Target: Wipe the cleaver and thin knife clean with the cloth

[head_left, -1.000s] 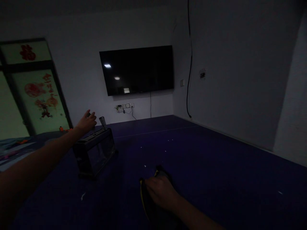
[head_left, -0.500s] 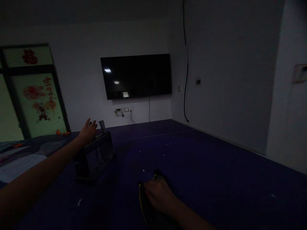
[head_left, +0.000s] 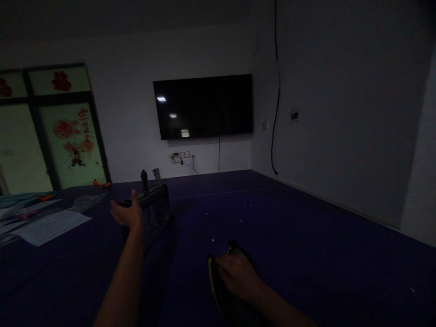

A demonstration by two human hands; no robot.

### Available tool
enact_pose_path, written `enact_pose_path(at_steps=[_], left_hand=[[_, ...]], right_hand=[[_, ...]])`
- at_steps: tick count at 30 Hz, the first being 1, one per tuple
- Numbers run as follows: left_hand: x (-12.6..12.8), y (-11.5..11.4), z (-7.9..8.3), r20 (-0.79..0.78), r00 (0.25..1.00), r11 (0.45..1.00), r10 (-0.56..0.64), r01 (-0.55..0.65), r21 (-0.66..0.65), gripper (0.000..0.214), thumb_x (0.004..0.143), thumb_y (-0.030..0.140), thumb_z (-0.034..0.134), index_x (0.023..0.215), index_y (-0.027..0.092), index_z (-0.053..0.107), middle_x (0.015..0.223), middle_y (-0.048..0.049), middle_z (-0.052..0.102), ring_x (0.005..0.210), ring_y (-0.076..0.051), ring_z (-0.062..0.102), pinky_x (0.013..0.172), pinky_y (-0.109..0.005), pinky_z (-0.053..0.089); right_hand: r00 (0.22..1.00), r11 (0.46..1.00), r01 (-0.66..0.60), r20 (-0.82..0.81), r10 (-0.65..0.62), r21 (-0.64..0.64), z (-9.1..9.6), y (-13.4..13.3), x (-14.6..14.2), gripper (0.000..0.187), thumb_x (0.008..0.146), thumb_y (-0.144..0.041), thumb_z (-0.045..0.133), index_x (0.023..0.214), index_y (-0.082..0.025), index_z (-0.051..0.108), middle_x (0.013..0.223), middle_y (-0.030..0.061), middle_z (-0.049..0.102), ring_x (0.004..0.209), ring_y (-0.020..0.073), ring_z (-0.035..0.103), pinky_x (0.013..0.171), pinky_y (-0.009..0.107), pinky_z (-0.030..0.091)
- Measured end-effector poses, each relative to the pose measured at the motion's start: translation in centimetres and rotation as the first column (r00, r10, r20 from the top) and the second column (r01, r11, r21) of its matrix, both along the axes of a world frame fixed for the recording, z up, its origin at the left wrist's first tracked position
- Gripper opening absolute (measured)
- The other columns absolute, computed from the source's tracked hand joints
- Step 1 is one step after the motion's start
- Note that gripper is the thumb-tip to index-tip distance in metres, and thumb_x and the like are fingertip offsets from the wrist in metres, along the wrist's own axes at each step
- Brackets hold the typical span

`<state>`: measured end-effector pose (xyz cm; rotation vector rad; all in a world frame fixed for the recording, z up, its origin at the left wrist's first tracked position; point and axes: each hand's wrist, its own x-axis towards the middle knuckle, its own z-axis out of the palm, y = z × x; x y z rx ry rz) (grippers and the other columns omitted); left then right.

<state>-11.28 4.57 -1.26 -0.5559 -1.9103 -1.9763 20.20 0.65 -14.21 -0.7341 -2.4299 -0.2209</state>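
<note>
My left hand (head_left: 128,214) is open, thumb up and fingers stretched to the left, at the near side of a black-framed box with see-through sides (head_left: 157,213). A dark handle (head_left: 144,180) and a clear, patterned handle (head_left: 157,176) stand upright out of the top of this box. Lower down, my right hand (head_left: 236,274) is closed on a dark, pouch-like thing with a yellow edge (head_left: 211,277). Its exact kind is hard to make out in the dim light, and my hand covers part of it.
On the purple tabletop (head_left: 306,254) lie several small white scraps. Printed paper sheets (head_left: 51,225) and clear plastic (head_left: 86,202) are at the left, with orange items (head_left: 102,184) behind. A television (head_left: 204,106) hangs on the back wall.
My left hand has come away from the box's top toward me, leaving the dark handle in plain sight. The view has turned slightly left. My right hand keeps its grip.
</note>
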Motion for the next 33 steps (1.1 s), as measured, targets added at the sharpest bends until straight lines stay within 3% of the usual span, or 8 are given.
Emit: enact_pose_path(at_steps=[5,10,13,17,24,28,33], left_hand=[[-0.3,1.4,-2.0,-0.104,0.990,0.996,0.094,-0.092,0.021,0.080,0.071,0.050,0.055,0.133,0.011,0.023,0.132,-0.0254,0.037,0.124,-0.039,0.032,0.097,-0.060,0.025],[-1.0,1.0,-1.7,-0.045,0.998,0.998,-0.041,0.039,-0.041,0.082,0.072,0.048,0.052,0.132,0.004,0.018,0.133,-0.0304,0.031,0.125,-0.044,0.026,0.096,-0.064,0.020],[-0.8,0.5,-1.3,-0.005,0.998,0.993,-0.064,0.064,-0.095,0.085,0.071,0.049,0.050,0.132,0.000,0.018,0.133,-0.0310,0.028,0.126,-0.043,0.023,0.100,-0.059,0.017],[-0.6,0.2,-1.1,0.007,0.999,0.995,-0.036,0.036,-0.098,0.086,0.068,0.050,0.054,0.132,0.001,0.023,0.133,-0.0283,0.033,0.125,-0.040,0.029,0.101,-0.055,0.020],[-1.8,0.1,-2.6,-0.154,0.988,0.996,-0.032,0.018,-0.092,0.088,0.066,0.055,0.057,0.132,0.006,0.026,0.128,-0.0269,0.039,0.120,-0.041,0.035,0.096,-0.059,0.025],[-2.9,0.5,-3.3,-0.197,0.980,0.998,-0.039,0.028,-0.057,0.089,0.065,0.057,0.057,0.131,0.004,0.030,0.125,-0.0258,0.043,0.119,-0.037,0.037,0.098,-0.053,0.028],[-4.5,1.6,-4.4,-0.231,0.972,0.999,-0.038,0.038,-0.003,0.082,0.069,0.053,0.054,0.131,0.005,0.028,0.125,-0.0249,0.042,0.120,-0.036,0.037,0.099,-0.052,0.029]], right_hand=[[0.999,0.993,0.052,-0.010,-0.053,-0.102,0.0,-0.1,0.0,0.019,0.076,-0.007,0.040,0.078,-0.018,0.056,0.075,0.0033,0.065,0.069,0.0153,0.061,0.058,0.024,0.036],[0.961,0.946,0.260,-0.039,-0.273,-0.194,0.1,0.3,-0.1,0.019,0.073,-0.008,0.042,0.073,-0.019,0.057,0.074,0.0030,0.065,0.070,0.0161,0.062,0.058,0.023,0.036],[0.927,0.905,0.338,-0.076,-0.368,-0.260,0.3,0.5,0.1,0.018,0.075,-0.011,0.043,0.076,-0.020,0.059,0.077,0.0035,0.066,0.071,0.0163,0.061,0.058,0.023,0.035],[0.915,0.884,0.342,-0.102,-0.390,-0.317,0.4,0.7,0.3,0.018,0.078,-0.013,0.043,0.078,-0.020,0.060,0.077,0.0034,0.067,0.070,0.0164,0.062,0.057,0.023,0.035],[0.889,0.858,0.400,-0.092,-0.449,-0.322,0.2,0.8,0.2,0.023,0.075,-0.012,0.047,0.086,-0.022,0.064,0.088,0.0039,0.068,0.077,0.0198,0.063,0.062,0.025,0.041],[0.860,0.853,0.398,-0.187,-0.475,-0.338,-0.3,1.7,0.7,0.032,0.073,-0.008,0.047,0.096,-0.020,0.064,0.096,0.0060,0.067,0.084,0.0212,0.063,0.071,0.029,0.044],[0.828,0.874,0.320,-0.342,-0.445,-0.365,-0.7,3.0,1.6,0.039,0.071,-0.002,0.040,0.096,-0.018,0.064,0.099,0.0063,0.066,0.090,0.0183,0.062,0.080,0.029,0.045]])
